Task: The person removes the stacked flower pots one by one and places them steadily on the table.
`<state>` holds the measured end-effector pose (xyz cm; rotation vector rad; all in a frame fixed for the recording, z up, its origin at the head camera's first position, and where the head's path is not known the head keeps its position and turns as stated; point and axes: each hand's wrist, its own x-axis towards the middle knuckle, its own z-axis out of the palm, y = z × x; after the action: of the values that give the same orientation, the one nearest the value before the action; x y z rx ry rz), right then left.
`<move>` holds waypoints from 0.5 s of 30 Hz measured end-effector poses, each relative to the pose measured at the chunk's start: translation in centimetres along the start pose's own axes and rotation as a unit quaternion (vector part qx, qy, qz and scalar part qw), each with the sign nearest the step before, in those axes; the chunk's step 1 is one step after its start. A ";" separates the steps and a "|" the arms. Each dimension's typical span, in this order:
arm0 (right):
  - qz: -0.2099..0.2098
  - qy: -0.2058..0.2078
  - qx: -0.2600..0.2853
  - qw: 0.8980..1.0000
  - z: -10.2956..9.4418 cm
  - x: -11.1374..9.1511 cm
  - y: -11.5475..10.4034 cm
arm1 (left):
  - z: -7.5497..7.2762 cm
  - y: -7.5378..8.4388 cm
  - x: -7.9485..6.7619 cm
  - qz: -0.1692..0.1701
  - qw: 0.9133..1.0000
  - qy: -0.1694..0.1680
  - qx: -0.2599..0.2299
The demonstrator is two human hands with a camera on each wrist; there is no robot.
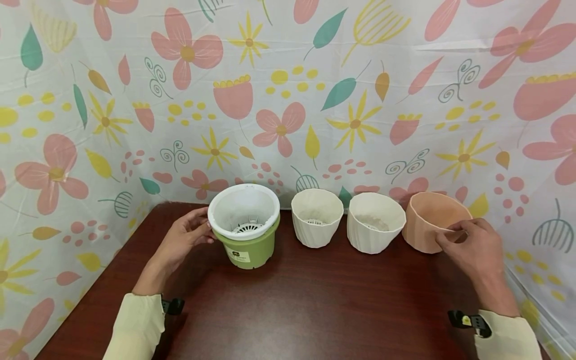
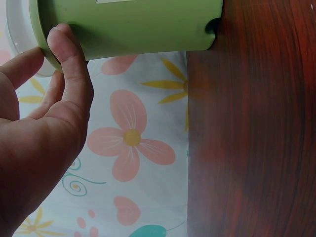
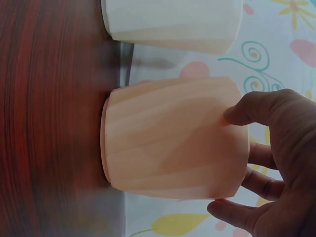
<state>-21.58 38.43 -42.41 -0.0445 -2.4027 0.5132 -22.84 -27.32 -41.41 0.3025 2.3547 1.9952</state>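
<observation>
At the left of the row stands a green flowerpot (image 1: 252, 252) with a small label, and a white slotted inner pot (image 1: 245, 235) sits in its top. My left hand (image 1: 186, 235) holds its left side at the rim, with curled fingertips (image 2: 64, 47) against the green wall just under the lip. On the far right is a peach flowerpot (image 1: 420, 232) with slanted ridges. My right hand (image 1: 479, 247) pinches its rim; the thumb (image 3: 242, 111) presses the outer wall and other fingers reach behind the edge. Both pots stand upright on the table.
Two cream ridged flowerpots, a left one (image 1: 316, 227) and a right one (image 1: 373, 232), stand between the held pots, with perforated bottoms partly visible. The dark wooden table (image 1: 315, 310) meets a flower-patterned cloth (image 1: 288, 75) right behind the row and at both sides.
</observation>
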 end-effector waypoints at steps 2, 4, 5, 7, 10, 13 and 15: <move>0.000 -0.003 -0.001 1.000 0.0 0.0 0.0 | 0.0 0.0 0.0 0.000 1.000 0.000 0.000; -0.001 -0.004 0.000 1.000 0.1 0.0 0.1 | 0.0 -0.1 0.0 0.000 1.000 0.000 0.000; -0.001 -0.004 -0.001 1.000 0.1 0.0 0.1 | 0.0 -0.1 0.0 0.000 1.000 0.000 0.000; -0.002 -0.005 0.000 1.000 0.1 0.0 0.1 | 0.0 -0.1 0.0 0.000 1.000 0.000 -0.001; -0.003 -0.007 -0.001 1.000 0.0 0.0 0.1 | 0.0 -0.1 0.0 0.000 1.000 0.000 -0.003; -0.005 -0.007 -0.001 1.000 0.1 0.0 0.1 | 0.0 -0.1 0.0 0.000 1.000 0.001 -0.004; -0.008 -0.006 0.000 1.000 0.1 0.0 0.2 | 0.0 0.0 0.0 -0.001 1.000 0.000 -0.004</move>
<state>-21.69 38.56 -42.51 -0.0232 -2.4118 0.5086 -22.84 -27.31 -41.45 0.2987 2.3469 2.0029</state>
